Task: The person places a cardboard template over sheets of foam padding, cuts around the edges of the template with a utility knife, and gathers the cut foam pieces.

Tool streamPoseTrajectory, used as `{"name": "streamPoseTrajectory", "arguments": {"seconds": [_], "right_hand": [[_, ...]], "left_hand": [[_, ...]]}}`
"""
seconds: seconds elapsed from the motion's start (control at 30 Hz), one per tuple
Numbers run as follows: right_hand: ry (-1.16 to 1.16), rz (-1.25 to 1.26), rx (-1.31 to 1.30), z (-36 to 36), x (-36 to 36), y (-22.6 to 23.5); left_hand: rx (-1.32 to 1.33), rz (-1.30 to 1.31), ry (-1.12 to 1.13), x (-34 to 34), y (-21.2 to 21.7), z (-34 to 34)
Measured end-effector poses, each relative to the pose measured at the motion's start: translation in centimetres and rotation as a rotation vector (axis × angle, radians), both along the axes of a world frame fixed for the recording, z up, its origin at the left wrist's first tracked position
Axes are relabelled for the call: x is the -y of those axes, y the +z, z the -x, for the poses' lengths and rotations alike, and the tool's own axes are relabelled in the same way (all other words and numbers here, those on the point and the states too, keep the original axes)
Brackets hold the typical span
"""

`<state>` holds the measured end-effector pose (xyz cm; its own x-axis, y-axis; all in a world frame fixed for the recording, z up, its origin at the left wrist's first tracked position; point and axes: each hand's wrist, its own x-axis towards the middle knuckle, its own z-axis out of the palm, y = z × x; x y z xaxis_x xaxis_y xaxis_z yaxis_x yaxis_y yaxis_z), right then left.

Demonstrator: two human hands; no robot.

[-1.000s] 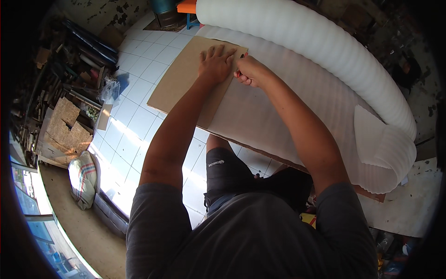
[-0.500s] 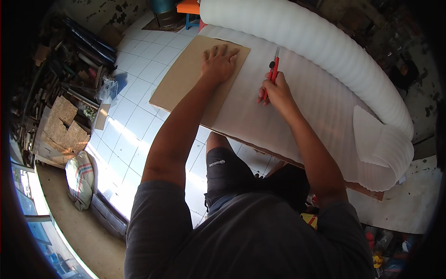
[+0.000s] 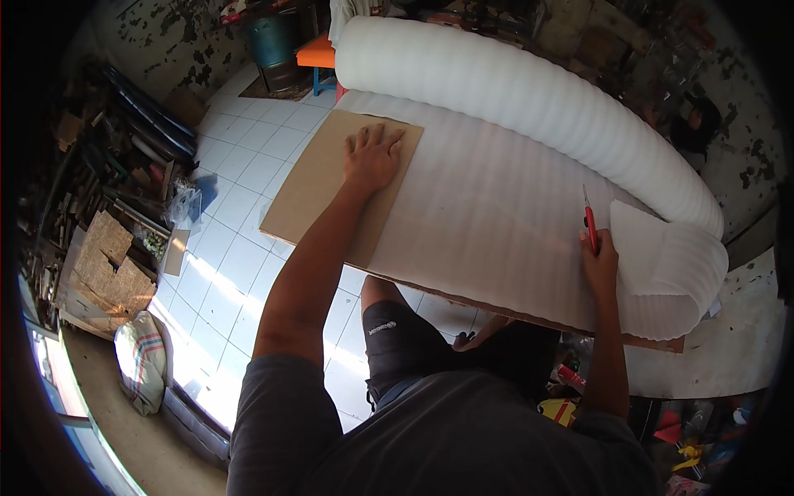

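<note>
Head view: left hand flat on cardboard, right hand gripping knife

Left hand [image 3: 372,159], near 12 o'clock, lies palm down on the cardboard [image 3: 318,178], its fingers spread apart and clamped on nothing. The cardboard sits at 11 o'clock, laid over the 9 o'clock end of the foam sheet [image 3: 488,207].

Right hand [image 3: 601,263], at 3 o'clock, is well apart from the left, its fingers closed round the handle of a red knife [image 3: 590,229]. The blade points roughly toward 12 o'clock. Whether the knife touches the foam sheet cannot be determined.

Surroundings: a thick white foam roll [image 3: 529,103] lies along the sheet's far side, at 1 o'clock. Its loose flap [image 3: 641,240] is just beside the right hand, toward 3 o'clock. An orange stool [image 3: 316,54] stands at 11 o'clock; a pale striped sack [image 3: 141,360] rests at 8 o'clock.
</note>
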<state>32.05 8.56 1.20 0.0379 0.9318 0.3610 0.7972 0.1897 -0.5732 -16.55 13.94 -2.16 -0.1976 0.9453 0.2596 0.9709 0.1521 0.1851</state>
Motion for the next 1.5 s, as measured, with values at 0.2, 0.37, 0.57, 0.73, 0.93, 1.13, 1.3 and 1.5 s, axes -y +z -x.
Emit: {"name": "streamPoseTrajectory", "arguments": {"seconds": [0.2,0.37,0.57,0.73,0.93,1.13,1.3,1.5], "right_hand": [[-0.037,-0.041,-0.01,-0.5,0.5,-1.7],[-0.054,-0.034,0.054,0.3,0.6,-1.9],[-0.047,-0.019,0.112,0.8,0.8,-1.5],[-0.03,-0.002,0.216,1.4,1.0,-1.2],[-0.008,0.085,0.267,1.6,1.4,-0.6],[-0.021,0.123,0.279,0.6,1.8,-1.2],[-0.029,0.154,0.339,0.2,1.7,-1.9],[-0.055,0.209,0.381,-0.4,2.0,-2.4]], "left_hand": [[-0.015,0.019,-0.004,0.3,-0.1,0.2],[-0.003,0.084,0.017,0.5,0.4,0.3],[-0.022,0.06,0.0,-0.1,0.5,0.6],[-0.022,0.021,-0.014,0.3,0.4,0.3],[-0.058,0.01,-0.021,1.2,1.0,-0.4],[-0.056,0.021,-0.021,1.9,2.0,-1.1],[0.05,0.038,-0.009,1.9,2.1,-1.0],[0.098,0.071,-0.001,2.0,1.6,-1.1]]}}
